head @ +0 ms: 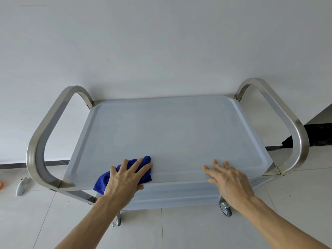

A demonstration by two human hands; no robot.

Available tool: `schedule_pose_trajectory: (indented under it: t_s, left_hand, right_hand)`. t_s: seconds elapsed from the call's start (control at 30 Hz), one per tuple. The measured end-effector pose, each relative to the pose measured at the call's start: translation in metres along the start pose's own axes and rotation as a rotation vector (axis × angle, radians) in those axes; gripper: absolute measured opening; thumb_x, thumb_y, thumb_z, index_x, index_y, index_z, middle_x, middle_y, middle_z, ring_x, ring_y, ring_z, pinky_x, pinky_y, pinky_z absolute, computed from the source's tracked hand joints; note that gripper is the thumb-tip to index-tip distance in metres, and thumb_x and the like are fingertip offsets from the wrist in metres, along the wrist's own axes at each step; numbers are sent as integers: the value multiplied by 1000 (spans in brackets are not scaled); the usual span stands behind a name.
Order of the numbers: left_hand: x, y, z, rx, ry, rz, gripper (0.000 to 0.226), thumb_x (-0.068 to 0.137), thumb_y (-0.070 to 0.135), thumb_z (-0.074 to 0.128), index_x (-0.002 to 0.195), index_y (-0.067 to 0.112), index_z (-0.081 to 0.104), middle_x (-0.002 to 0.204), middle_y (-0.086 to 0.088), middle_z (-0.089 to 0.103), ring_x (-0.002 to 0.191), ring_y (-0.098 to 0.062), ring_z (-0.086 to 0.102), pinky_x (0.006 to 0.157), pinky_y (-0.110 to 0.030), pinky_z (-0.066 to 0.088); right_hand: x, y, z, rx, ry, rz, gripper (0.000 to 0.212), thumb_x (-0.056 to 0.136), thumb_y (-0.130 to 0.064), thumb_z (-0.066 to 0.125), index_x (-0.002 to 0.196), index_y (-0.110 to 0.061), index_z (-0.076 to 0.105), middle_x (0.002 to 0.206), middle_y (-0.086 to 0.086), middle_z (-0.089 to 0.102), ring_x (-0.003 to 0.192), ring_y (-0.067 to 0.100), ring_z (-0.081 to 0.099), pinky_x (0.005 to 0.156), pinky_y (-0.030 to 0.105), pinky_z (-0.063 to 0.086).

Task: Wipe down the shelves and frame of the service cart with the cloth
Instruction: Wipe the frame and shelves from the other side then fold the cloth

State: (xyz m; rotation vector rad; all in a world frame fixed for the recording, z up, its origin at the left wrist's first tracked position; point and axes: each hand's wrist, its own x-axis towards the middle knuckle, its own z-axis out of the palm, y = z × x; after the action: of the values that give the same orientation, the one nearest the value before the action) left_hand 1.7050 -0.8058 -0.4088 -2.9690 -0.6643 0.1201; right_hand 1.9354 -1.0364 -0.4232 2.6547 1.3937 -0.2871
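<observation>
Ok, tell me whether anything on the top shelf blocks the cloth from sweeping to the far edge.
Nothing visible does. The blue cloth lies under the left hand at the near left of the top shelf; the right hand rests flat off to the side.

Cloth (124, 174) mostly hidden under left hand (125, 177). Lower shelf (176, 196) largely covered by top shelf (170, 133). Orange object (1, 186) cut off at left edge; unidentifiable. Far wheels not visible. Forearms cut by bottom edge.

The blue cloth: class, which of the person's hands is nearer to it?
Left. The left hand presses flat on the blue cloth at the top shelf's near edge; the right hand rests on bare shelf, apart from it.
</observation>
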Motion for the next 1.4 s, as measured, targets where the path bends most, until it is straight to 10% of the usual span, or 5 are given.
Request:
schedule_pose_trajectory:
  t_s: [0.27, 0.47, 0.63, 0.97, 1.4]
  left_hand:
    - [3, -4, 1, -44, -19, 31, 88, 37, 45, 101, 119, 29, 73, 120, 3, 71, 83, -34, 66, 49, -40, 51]
    - [16, -26, -22, -609, -222, -150, 52, 97, 31, 62, 141, 49, 43, 134, 27, 51, 108, -17, 42, 97, -38, 41]
    - [9, -6, -72, -1063, 124, -557, 50, 93, 0, 50, 117, 43, 60, 98, 13, 72, 93, -9, 66, 70, -14, 47]
    - [-30, 47, -217, -1488, 269, -446, 36, 95, 6, 59, 110, 38, 69, 109, 10, 72, 101, -8, 67, 74, -20, 56]
    - [-56, 57, -294, -1807, 329, -341, 30, 86, 25, 71, 115, 24, 69, 116, -5, 73, 109, -25, 68, 86, -35, 56]
  right_hand:
    - [2, -2, -8, 11, -35, 4, 44, 105, -35, 43, 148, -43, 37, 160, -5, 34, 137, 29, 45, 99, 36, 46]
    - [2, -3, -16, 12, -74, -9, 44, 105, -36, 41, 148, -42, 35, 161, -4, 31, 133, 28, 44, 97, 34, 47]
    - [0, 2, -35, 88, -240, -40, 49, 106, -33, 42, 153, -38, 29, 165, 1, 21, 146, 35, 27, 113, 41, 36]
    - [-36, -25, -177, 1295, -319, -198, 93, 71, -72, 75, 148, -56, 25, 151, -31, 28, 137, -1, 36, 115, 36, 36]
    - [-75, 9, -281, 1533, -219, -253, 35, 86, -36, 76, 105, -7, 71, 105, 18, 73, 95, 31, 68, 89, 52, 56]
